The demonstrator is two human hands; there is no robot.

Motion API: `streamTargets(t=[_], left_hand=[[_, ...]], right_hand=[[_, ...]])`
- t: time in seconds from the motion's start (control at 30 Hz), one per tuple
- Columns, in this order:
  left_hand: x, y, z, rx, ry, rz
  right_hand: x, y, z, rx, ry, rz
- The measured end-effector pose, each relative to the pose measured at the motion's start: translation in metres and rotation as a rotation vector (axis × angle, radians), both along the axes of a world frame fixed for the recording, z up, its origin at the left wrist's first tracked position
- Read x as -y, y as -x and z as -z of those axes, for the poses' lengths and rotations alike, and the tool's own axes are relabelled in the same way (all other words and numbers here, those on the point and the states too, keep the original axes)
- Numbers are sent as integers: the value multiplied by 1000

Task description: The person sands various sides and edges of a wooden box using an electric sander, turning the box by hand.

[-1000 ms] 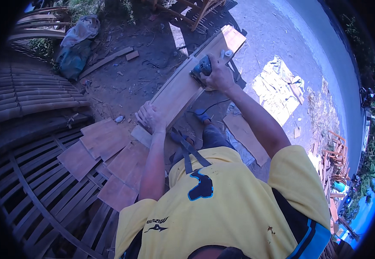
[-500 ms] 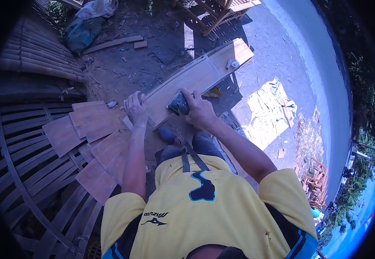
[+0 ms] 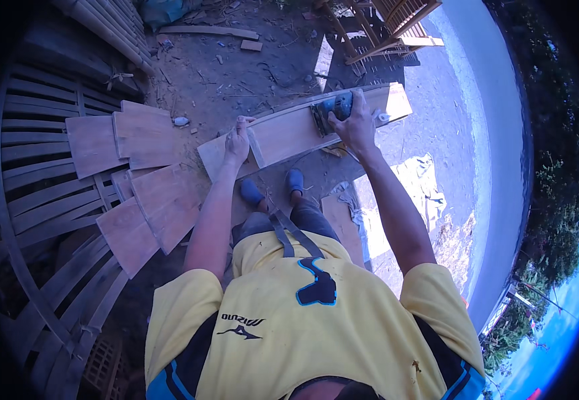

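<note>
In front of me a long, narrow wooden board (image 3: 283, 141) lies at a slant on a support, with a paler strip across its left part. Gripped in my right hand (image 3: 359, 127) is a dark blue-green electric sander (image 3: 335, 107), over the right half of the board. The sander looks tilted, its flat pad side toward the left. My left hand (image 3: 237, 143) is at the board's left part, its fingers closed around the far edge. A small white roll-like object (image 3: 383, 117) rests near the board's right end.
Several cut wooden panels (image 3: 149, 137) lie on a slatted bamboo bench (image 3: 43, 170) to my left. A wooden chair (image 3: 396, 30) stands at the far right. Wood offcuts (image 3: 251, 45) lie on the dirt ground, a pale sheet (image 3: 423, 187) to the right, beside a road (image 3: 493, 133).
My right hand has carried the sander rightward and farther away along the board. My left hand went from lying on the board to holding its edge. The view has shifted.
</note>
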State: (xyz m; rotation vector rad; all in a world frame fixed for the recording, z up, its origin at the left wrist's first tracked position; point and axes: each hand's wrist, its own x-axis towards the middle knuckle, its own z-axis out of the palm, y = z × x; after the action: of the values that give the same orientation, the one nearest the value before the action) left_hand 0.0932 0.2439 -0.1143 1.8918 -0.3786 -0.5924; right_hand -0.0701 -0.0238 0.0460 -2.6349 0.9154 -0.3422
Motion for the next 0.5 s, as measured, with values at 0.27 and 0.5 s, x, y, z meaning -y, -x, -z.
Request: streamTargets(t=[0.27, 0.5], left_hand=[[-13, -27, -1, -508, 329, 136], [-28, -10, -33, 2, 38, 116]], right_hand=[[-120, -35, -30, -163, -279, -128], [14, 22, -12, -21, -136, 176]])
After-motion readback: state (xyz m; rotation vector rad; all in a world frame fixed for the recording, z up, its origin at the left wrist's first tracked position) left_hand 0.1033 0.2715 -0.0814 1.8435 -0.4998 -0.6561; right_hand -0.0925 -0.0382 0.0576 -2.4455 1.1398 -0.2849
